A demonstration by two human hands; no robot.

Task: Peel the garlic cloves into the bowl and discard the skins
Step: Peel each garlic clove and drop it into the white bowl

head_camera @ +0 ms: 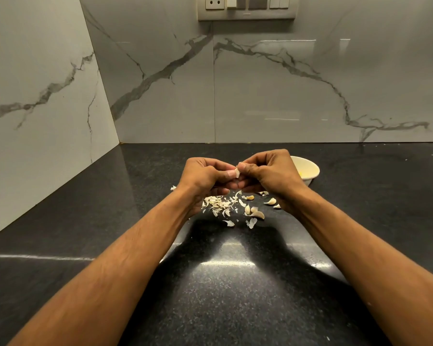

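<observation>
The speckled black stone bench [225,295] carries all task items. Nearest the person lies a loose scatter of pale papery garlic skins [219,205], with several unpeeled cream garlic cloves [256,213] just beside it on the right.

Above the scatter, both hands are raised clear of the bench and meet at the fingertips. The left hand [203,177] has its fingers curled and pinches a small white garlic clove [237,173] between thumb and forefinger. The right hand [268,173] also has its fingers curled, thumb and forefinger clamped on the top of the same clove, apparently on its skin.

The round white bowl [308,171] stands behind the right hand, partly hidden by it; something yellowish shows inside.

Probable faults from this position:

1. Clove drop. The clove is held by fingertips only. If the skin tears off abruptly, the clove may slip and fall among the skins instead of into the bowl.
2. Skin scatter. The skins are light; arm movement or a sweep of the wrist could push them across the bench or into the unpeeled cloves.
3. Bowl contact. The right hand is near the bowl rim; a quick transfer could knock the bowl.
4. Residual skin. A fragment could stay on the clove and enter the bowl.
</observation>
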